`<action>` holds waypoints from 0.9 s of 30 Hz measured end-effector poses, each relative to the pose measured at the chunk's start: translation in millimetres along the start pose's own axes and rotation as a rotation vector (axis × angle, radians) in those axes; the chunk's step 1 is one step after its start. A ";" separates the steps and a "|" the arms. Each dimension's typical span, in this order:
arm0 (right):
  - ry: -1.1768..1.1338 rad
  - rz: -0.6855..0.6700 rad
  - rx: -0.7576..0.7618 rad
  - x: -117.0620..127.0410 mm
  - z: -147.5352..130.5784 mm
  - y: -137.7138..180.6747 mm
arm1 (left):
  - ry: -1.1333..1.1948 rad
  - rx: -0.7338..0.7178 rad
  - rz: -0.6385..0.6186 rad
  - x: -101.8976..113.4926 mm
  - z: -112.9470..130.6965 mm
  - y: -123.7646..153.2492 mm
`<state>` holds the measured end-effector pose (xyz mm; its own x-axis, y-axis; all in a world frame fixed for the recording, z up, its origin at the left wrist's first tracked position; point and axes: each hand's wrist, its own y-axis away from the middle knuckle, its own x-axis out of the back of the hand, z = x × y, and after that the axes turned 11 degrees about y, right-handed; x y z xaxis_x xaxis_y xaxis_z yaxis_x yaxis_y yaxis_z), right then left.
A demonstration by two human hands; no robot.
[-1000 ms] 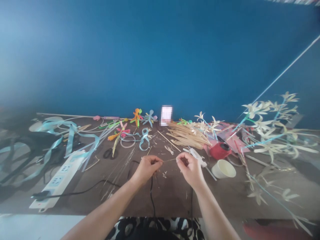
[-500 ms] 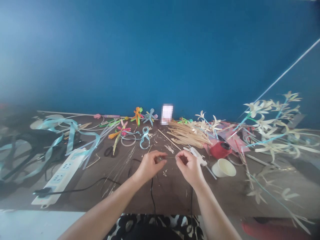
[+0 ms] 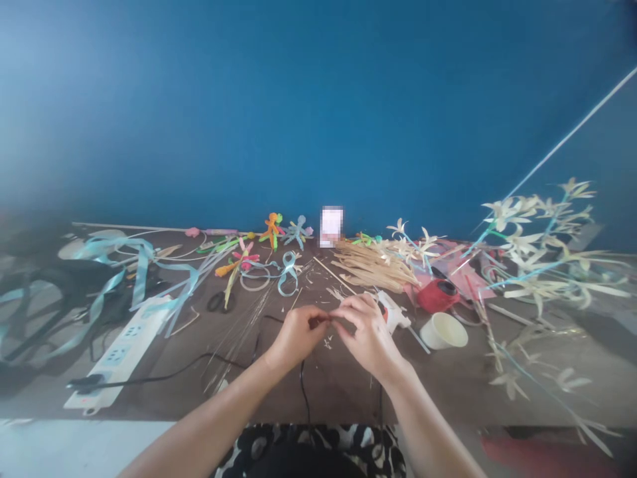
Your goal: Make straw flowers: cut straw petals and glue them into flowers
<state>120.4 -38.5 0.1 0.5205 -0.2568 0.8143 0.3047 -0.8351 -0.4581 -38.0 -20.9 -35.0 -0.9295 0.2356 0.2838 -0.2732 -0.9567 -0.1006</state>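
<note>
Above the middle of the table, my left hand [image 3: 298, 335] and my right hand [image 3: 365, 332] meet at the fingertips. Both are closed in a pinch on a thin straw-coloured strand, now almost wholly hidden by the fingers. Just beyond my right hand lies a white glue gun [image 3: 397, 313]. A pale paper cup [image 3: 445, 332] stands to its right. Small pale scraps [image 3: 328, 342] lie on the table below the fingertips. Behind the hands is a pile of flat straw-coloured strips [image 3: 373, 267].
A white power strip [image 3: 119, 355] with a black cord lies left. Dark-handled scissors [image 3: 219, 302], blue ribbon [image 3: 143, 265] and thin wires [image 3: 243, 328] are scattered nearby. Pale flowers on blue stems [image 3: 527, 279] fill the right side. A red object [image 3: 432, 295] sits behind the cup. A blue wall rises behind.
My hands have come together from a short gap, so the strand between them no longer shows. My right hand has moved left, its fingers reaching over towards the left fingertips.
</note>
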 end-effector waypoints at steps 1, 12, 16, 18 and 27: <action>0.012 -0.006 0.002 -0.8 0.3 0.1 | 0.009 0.006 -0.009 -0.2 -0.5 0.2; -0.048 0.006 -0.049 -10.0 -1.8 3.3 | 0.074 0.076 -0.047 2.0 8.1 1.6; -0.174 0.027 -0.096 -9.7 -2.0 4.5 | 0.075 0.084 -0.050 2.4 12.0 4.3; -0.229 0.032 -0.132 -10.5 -1.3 5.6 | 0.077 0.086 -0.042 2.2 12.4 5.0; -0.530 -0.140 -0.357 -17.3 15.6 10.3 | 0.108 0.095 0.002 4.0 14.3 5.9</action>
<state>127.0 -35.1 -24.3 0.8459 0.0646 0.5294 0.1619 -0.9769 -0.1394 -39.7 -28.1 -20.8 -0.9525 0.2461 0.1792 -0.2518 -0.9677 -0.0092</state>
